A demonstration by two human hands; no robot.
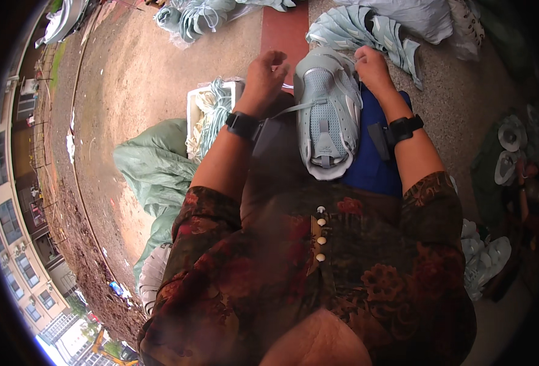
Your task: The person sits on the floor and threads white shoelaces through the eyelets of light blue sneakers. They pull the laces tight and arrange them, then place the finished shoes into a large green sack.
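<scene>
A pale grey-blue shoe upper (325,122) with a mesh front lies on my lap, its toe end pointing away from me. One light shoelace (297,108) crosses it and runs off its left side toward my left wrist. My left hand (267,79) is raised left of the toe end, fingers curled together; what they hold, if anything, is too small to make out. At the upper right of the toe end is my right hand (373,68), closed in a pinch close to the upper's edge. Its fingertips hide whatever is between them.
A white box (192,125) of pale laces (217,113) stands left of my lap, beside green cloth (157,161). Stacked shoe uppers (342,29) lie ahead, with another bundle (205,18) at far left. Blue fabric (376,165) lies under the upper. More shoe parts (488,262) sit at right.
</scene>
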